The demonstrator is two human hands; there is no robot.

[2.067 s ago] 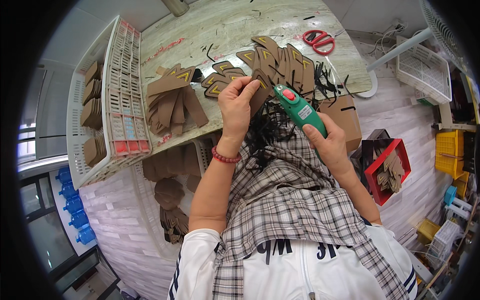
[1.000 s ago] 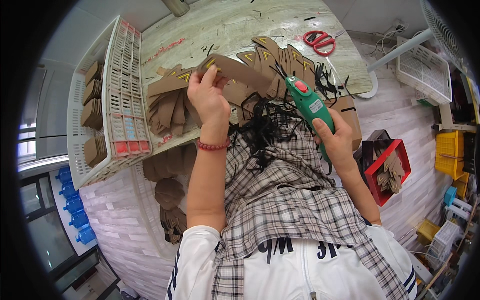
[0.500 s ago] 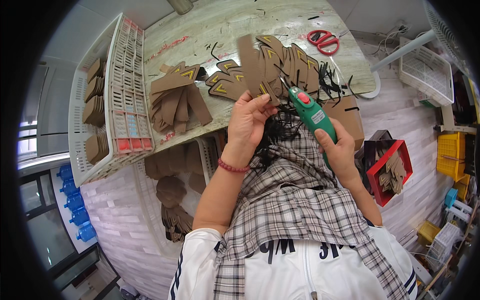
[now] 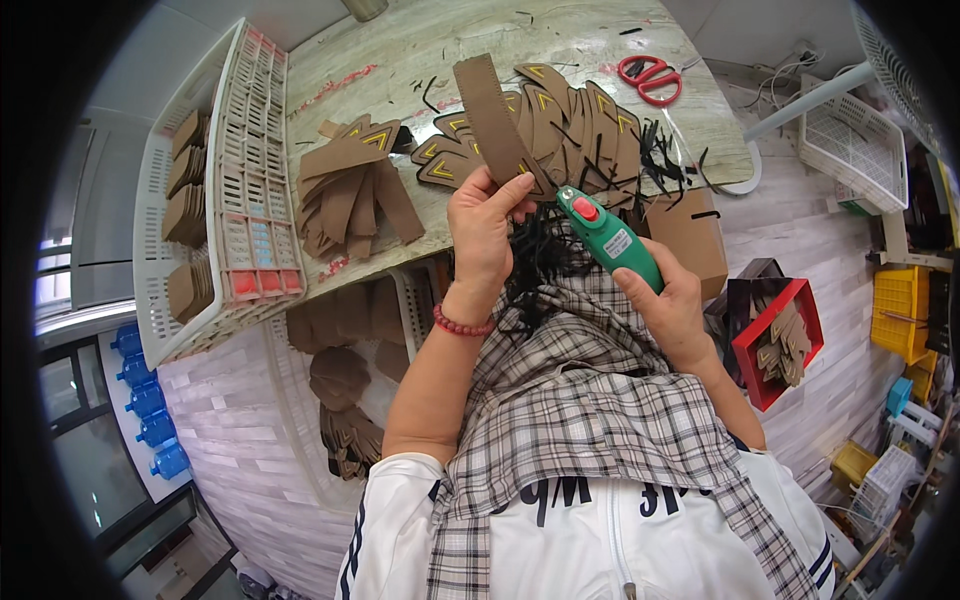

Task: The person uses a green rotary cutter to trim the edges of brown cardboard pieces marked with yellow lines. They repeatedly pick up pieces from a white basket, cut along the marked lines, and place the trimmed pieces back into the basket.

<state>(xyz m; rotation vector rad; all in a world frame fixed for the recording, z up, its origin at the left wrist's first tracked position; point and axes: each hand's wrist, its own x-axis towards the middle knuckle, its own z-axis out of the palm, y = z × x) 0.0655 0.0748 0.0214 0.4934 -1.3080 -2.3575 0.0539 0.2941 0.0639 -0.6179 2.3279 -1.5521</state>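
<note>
One green tool [image 4: 600, 235] — white label [image 4: 618, 243], lettered shirt [image 4: 560, 545]

Your left hand [image 4: 483, 215] is now farther right than a second ago, its brown strip [image 4: 487, 105] rising upward instead of rightward. Your right hand [image 4: 668, 300] brings the green tool [image 4: 612, 235] closer, its tip beside the strip's lower end.

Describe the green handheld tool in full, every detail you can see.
The green handheld tool has a long, rounded, plastic-looking body with a red button near the front, a pale label behind it and a metal-looking fitting at the nose. The right hand grips its rear part. It slants forward and leftward, its nose close to the lower end of the brown strip held in the left hand; whether they touch is unclear. Whether it is running cannot be told.
</note>
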